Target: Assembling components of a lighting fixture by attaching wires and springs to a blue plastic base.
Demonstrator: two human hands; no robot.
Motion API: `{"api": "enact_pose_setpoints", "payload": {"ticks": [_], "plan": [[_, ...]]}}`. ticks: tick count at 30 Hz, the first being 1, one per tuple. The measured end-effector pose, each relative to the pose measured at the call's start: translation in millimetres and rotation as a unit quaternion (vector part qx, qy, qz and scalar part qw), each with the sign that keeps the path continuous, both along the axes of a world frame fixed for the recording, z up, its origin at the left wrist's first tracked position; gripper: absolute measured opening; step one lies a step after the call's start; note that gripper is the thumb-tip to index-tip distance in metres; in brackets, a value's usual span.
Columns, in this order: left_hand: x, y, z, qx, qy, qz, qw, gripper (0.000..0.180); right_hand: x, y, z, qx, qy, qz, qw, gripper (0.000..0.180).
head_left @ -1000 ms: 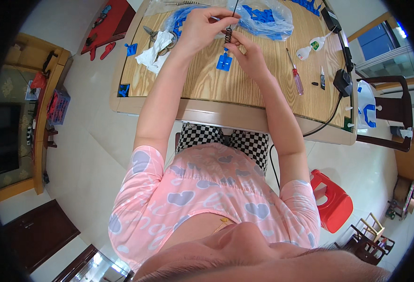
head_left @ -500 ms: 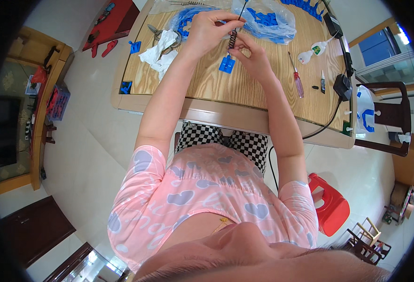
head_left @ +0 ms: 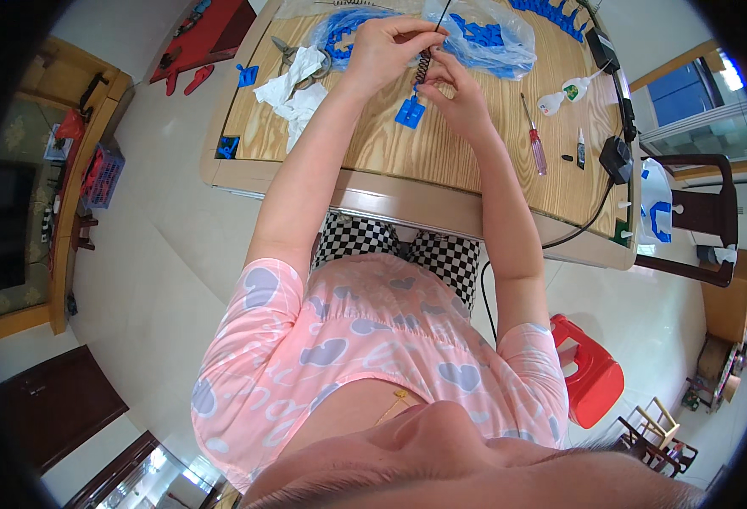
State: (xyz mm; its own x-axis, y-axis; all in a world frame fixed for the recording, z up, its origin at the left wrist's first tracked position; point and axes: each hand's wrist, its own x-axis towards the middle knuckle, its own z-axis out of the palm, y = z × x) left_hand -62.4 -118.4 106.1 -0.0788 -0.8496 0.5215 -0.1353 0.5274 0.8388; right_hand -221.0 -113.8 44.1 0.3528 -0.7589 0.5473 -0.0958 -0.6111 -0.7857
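Left grip: the left hand (head_left: 383, 53) has thumb and forefinger pinched together on a thin dark rod (head_left: 444, 19), above the coil.
Right grip: the right hand (head_left: 458, 97) is narrow, thumb and fingertips closed on the dark coil spring (head_left: 422, 71).
Coil spring: between the two hands, above the table (head_left: 467, 161), slightly tilted, the rod rising from its upper end.
Blue piece: a flat blue plastic piece (head_left: 409, 114) hangs at the coil's lower end, near the right thumb.
Bottle label: the white squeeze bottle (head_left: 574, 88) bears a green patch; its print is too small to read.
Tube label: a small tube (head_left: 581, 149), dark and pale, stands out right of the red-handled screwdriver (head_left: 537, 153); any lettering is illegible.
Shirt print: pale looping script and grey hearts on the pink shirt (head_left: 339, 327).
Left side: white tissue (head_left: 299, 100) lies against the scissors (head_left: 282, 46).
Far side: a clear bag (head_left: 519, 53) holds blue pieces.
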Motion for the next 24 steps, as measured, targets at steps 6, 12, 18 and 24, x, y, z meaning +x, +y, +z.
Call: {"api": "enact_pose_setpoints", "payload": {"ticks": [6,12,18,24], "plan": [[2.9,3.2,-5.6,-0.002,-0.013,0.024,1.0,0.015,-0.7,-3.0,-4.6,0.019,-0.012,0.029,0.999,0.053],[4.2,8.3,-4.0,0.028,-0.03,0.046,0.998,0.014,-0.7,1.7,5.1,0.027,0.049,0.025,0.998,0.059],[6.5,9.9,-9.2,0.034,0.043,0.008,0.998,0.012,-1.0,-2.9,-1.2,0.047,0.011,0.075,0.996,0.056],[3.5,9.5,-11.1,0.023,0.053,0.0,0.998,0.011,-4.2,-0.4,2.0,0.068,-0.01,0.097,0.993,0.054]]}}
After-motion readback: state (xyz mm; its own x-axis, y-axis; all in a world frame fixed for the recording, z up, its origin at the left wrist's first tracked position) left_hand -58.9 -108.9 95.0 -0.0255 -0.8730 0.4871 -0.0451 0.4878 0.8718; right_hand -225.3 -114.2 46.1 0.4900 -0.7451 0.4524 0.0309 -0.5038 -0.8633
